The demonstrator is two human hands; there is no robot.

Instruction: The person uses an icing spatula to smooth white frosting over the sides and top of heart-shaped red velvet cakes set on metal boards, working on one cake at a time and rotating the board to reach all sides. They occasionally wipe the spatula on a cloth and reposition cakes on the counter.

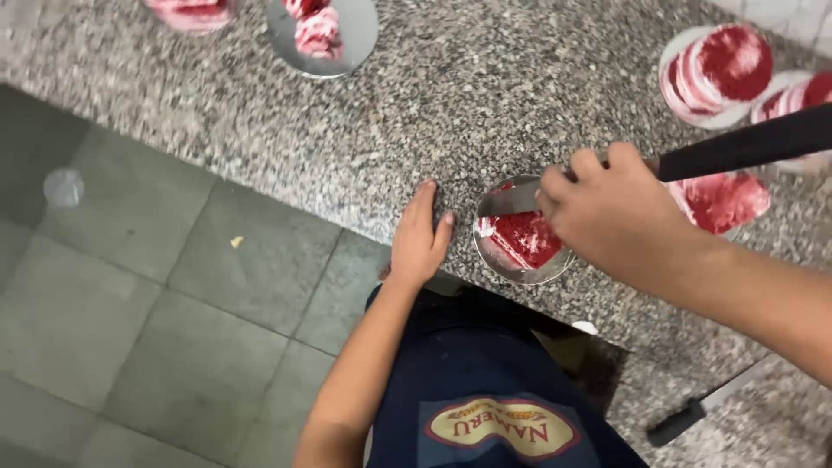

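Granite counter [485, 95]; steel bowl [520, 270] holds red-white cake; right hand [611, 217] grip clamps knife [737, 147]; left hand [419, 238] flat, empty.

One head-worn view, steeply downward, close over granite counter [451, 95] edge and floor [173, 303].

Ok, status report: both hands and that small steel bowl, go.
Left hand flat on granite counter, beside steel bowl. Right hand grips black-handled knife, blade in red-and-white cake. Nothing in the way.

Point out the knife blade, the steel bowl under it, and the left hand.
Knife blade [511, 199], head view, on the flat of the blade.
Steel bowl [503, 260], head view, on its near rim.
Left hand [419, 243], head view, on its back.
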